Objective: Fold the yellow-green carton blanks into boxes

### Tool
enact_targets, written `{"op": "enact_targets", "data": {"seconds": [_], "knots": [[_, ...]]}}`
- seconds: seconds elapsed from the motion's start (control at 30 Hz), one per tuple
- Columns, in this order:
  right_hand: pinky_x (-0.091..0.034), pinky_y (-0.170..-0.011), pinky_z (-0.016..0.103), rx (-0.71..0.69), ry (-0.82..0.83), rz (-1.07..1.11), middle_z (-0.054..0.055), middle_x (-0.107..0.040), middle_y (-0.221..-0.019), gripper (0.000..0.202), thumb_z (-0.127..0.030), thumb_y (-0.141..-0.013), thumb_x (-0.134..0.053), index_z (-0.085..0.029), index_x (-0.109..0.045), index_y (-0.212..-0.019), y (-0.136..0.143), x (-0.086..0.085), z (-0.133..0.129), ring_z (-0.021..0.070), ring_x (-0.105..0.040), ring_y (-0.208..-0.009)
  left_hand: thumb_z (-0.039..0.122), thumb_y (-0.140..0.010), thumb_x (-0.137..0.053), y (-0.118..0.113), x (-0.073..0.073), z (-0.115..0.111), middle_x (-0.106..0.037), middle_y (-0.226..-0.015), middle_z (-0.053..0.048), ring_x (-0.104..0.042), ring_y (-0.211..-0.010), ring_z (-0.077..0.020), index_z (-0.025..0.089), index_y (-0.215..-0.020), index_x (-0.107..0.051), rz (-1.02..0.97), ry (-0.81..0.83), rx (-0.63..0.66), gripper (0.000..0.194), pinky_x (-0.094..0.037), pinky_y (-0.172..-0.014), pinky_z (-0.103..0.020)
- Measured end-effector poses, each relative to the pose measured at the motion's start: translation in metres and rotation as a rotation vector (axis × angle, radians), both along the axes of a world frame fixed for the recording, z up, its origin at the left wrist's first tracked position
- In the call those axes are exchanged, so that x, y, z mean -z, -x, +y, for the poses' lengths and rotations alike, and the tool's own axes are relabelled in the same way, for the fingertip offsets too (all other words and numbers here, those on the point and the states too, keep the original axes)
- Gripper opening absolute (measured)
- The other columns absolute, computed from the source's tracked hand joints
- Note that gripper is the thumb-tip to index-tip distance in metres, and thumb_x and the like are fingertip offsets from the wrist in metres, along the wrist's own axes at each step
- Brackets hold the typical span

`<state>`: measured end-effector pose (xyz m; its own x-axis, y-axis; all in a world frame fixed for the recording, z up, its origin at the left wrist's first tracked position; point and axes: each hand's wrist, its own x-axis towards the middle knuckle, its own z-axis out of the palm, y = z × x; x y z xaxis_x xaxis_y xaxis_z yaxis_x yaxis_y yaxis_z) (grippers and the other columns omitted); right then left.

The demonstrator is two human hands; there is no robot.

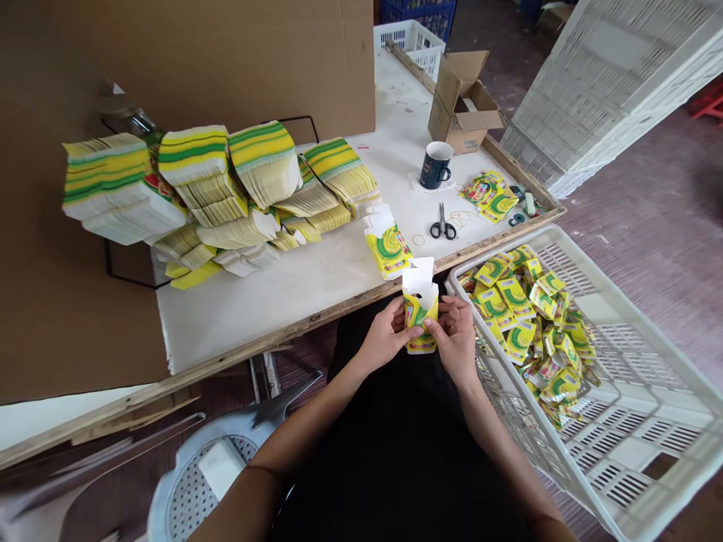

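Between my two hands, just off the table's front edge, I hold a small yellow and green carton upright, its white top flaps standing open. My left hand grips its left side, thumb across the front. On the right side my right hand pinches it, thumb on the front and the other fingers curled. A flat stack of similar cartons lies on the table edge just beyond. Bundles of flat yellow and green cartons are piled on the left part of the table.
At my right stands a white plastic crate holding many folded cartons. On the table are scissors, a dark mug, rubber bands, loose cartons and an open cardboard box. A grey stool stands lower left.
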<state>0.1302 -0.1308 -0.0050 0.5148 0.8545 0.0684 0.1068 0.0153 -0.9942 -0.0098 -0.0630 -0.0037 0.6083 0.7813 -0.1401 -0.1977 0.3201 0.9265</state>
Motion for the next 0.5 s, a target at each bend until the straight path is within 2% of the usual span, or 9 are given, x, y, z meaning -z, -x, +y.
{"op": "enact_targets", "data": {"seconds": [0.07,0.13,0.2,0.3,0.4,0.5], "knots": [[-0.042,-0.054,0.026,-0.025,-0.009,-0.064,0.001,-0.067,-0.101,0.053,-0.037,-0.085,-0.075,-0.028,-0.051,-0.131,-0.002,-0.003,-0.001,0.0108,-0.050,-0.059,0.036,-0.072,-0.088,0.002,0.000,0.001,-0.070,-0.131,-0.017,-0.070,-0.117,-0.0303,0.015,-0.131,-0.057,0.007,-0.028,0.008,0.070,-0.057,-0.100,-0.041],[-0.043,-0.055,0.027,-0.070,0.004,-0.168,0.003,-0.066,-0.110,0.048,-0.035,-0.088,-0.072,-0.030,-0.054,-0.133,-0.004,-0.007,-0.001,0.0114,-0.050,-0.060,0.034,-0.076,-0.085,0.003,0.000,0.002,-0.069,-0.133,-0.017,-0.070,-0.119,-0.0304,0.015,-0.137,-0.055,0.050,-0.086,0.014,0.070,-0.056,-0.102,-0.042],[-0.046,-0.058,0.030,-0.135,0.039,-0.283,0.006,-0.064,-0.115,0.033,-0.034,-0.091,-0.068,-0.029,-0.064,-0.123,-0.006,-0.010,0.000,0.0125,-0.052,-0.062,0.030,-0.082,-0.079,0.004,0.001,0.002,-0.067,-0.137,-0.017,-0.067,-0.123,-0.0305,0.016,-0.142,-0.053,0.143,-0.203,0.017,0.067,-0.054,-0.106,-0.044],[-0.049,-0.066,0.033,-0.215,0.082,-0.381,0.006,-0.063,-0.102,0.012,-0.031,-0.092,-0.065,-0.027,-0.074,-0.097,-0.008,-0.011,0.004,0.0177,-0.058,-0.073,0.021,-0.089,-0.068,0.004,0.003,0.001,-0.065,-0.141,-0.016,-0.063,-0.129,-0.0301,0.017,-0.143,-0.056,0.287,-0.429,0.014,0.055,-0.048,-0.113,-0.046],[-0.049,-0.068,0.033,-0.226,0.104,-0.347,0.005,-0.058,-0.087,0.016,-0.034,-0.091,-0.065,-0.024,-0.074,-0.081,-0.009,-0.007,0.007,0.0205,-0.058,-0.077,0.019,-0.092,-0.062,0.004,0.005,0.000,-0.066,-0.140,-0.016,-0.063,-0.129,-0.0293,0.018,-0.143,-0.058,0.328,-0.534,0.012,0.051,-0.048,-0.114,-0.046],[-0.050,-0.070,0.033,-0.236,0.113,-0.243,0.005,-0.056,-0.087,0.025,-0.045,-0.089,-0.068,-0.022,-0.074,-0.079,-0.011,-0.006,0.008,0.0204,-0.058,-0.080,0.023,-0.092,-0.064,0.005,0.006,0.001,-0.063,-0.144,-0.015,-0.062,-0.132,-0.0299,0.019,-0.144,-0.058,0.309,-0.518,0.021,0.052,-0.046,-0.116,-0.046]]}}
